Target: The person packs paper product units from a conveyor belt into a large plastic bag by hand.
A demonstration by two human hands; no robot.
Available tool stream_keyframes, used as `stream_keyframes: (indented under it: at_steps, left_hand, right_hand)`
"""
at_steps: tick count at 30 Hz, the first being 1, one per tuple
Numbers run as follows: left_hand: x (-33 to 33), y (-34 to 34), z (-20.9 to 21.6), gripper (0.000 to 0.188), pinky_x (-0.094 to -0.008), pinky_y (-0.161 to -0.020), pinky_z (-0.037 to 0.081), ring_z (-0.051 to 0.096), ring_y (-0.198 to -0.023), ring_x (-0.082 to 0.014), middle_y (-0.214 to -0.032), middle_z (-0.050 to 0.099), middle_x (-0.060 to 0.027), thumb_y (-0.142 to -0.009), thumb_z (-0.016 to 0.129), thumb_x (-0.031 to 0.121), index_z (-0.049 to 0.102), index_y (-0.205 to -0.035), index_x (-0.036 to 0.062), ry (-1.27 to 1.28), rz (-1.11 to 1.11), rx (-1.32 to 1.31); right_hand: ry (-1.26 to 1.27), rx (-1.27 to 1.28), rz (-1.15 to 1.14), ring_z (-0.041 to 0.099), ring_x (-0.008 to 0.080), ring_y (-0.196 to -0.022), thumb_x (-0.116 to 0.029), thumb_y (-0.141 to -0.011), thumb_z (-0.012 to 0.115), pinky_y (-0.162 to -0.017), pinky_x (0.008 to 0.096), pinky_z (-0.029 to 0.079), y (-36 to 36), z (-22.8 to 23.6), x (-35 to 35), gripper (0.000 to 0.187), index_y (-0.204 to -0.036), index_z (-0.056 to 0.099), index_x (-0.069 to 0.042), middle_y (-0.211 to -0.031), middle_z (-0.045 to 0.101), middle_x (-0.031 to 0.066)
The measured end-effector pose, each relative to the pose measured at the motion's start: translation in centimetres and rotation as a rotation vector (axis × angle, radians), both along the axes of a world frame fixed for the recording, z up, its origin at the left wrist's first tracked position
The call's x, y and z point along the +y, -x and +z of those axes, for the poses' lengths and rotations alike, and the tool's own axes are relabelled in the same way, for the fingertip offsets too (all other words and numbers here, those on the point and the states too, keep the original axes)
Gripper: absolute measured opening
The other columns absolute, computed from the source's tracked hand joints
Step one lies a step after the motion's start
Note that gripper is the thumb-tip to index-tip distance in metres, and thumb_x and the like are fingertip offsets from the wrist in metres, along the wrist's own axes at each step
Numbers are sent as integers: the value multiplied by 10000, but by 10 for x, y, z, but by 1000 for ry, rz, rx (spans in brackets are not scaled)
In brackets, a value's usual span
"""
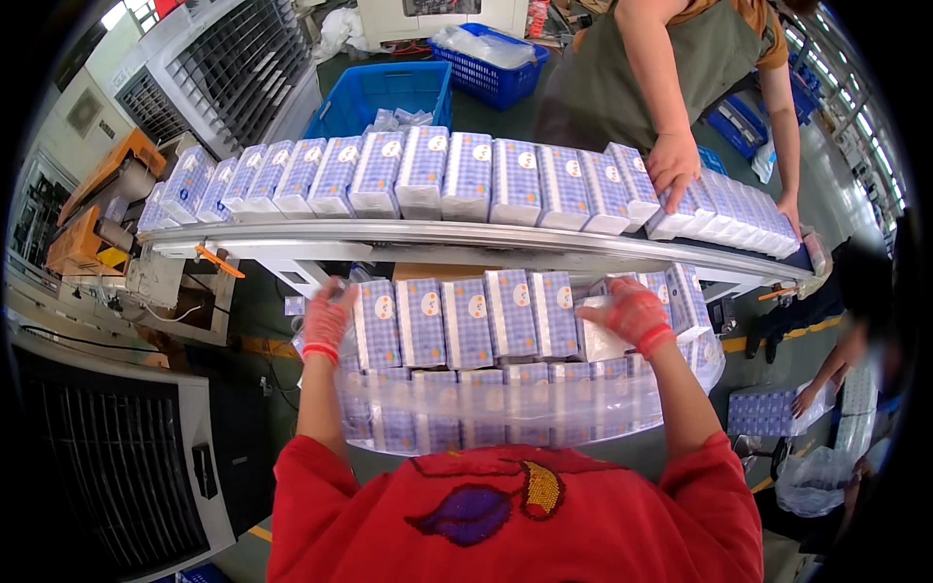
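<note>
Red shirt (379,520): nearest, before the conveyor (437,231).
Clear bag (573,400): before the conveyor, around checked packs (511,316).
Right hand (634,316): before the conveyor, over packs; cannot tell grip.
Left hand (328,321): likewise, beside end pack; grip unclear.

Grey-green floor (824,175) spreads at upper right, beside a row of lights (863,124); louvred units (238,73) stand upper left and lower left.

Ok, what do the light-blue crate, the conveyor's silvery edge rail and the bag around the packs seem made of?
Light-blue crate: likely moulded plastic, evenly coloured, slight sheen. Edge rail: probably aluminium, from its silvery highlights; steel possible. Bag: apparently thin plastic film, creased and see-through.
</note>
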State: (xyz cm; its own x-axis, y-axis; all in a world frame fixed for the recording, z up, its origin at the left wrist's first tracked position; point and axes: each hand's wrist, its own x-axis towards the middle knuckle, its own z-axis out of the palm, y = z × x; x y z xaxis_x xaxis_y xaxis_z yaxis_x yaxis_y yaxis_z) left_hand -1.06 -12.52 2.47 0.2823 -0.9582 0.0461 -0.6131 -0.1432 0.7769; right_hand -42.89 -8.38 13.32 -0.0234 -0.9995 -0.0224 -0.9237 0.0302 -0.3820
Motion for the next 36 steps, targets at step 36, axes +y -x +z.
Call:
stream_keyframes:
  at_steps: [36]
  left_hand:
    - [-2,-16,32,399,-263,-761,410,533,-856,-152,-995,565,-81,-885,378,288,458,-1155,6,-315,-260,354]
  right_hand:
    - [-348,-193,-124,529,296,-971,-454,-655,607,-827,333,404,175,-36,40,733,-1229,358,-73,-1049,550,177]
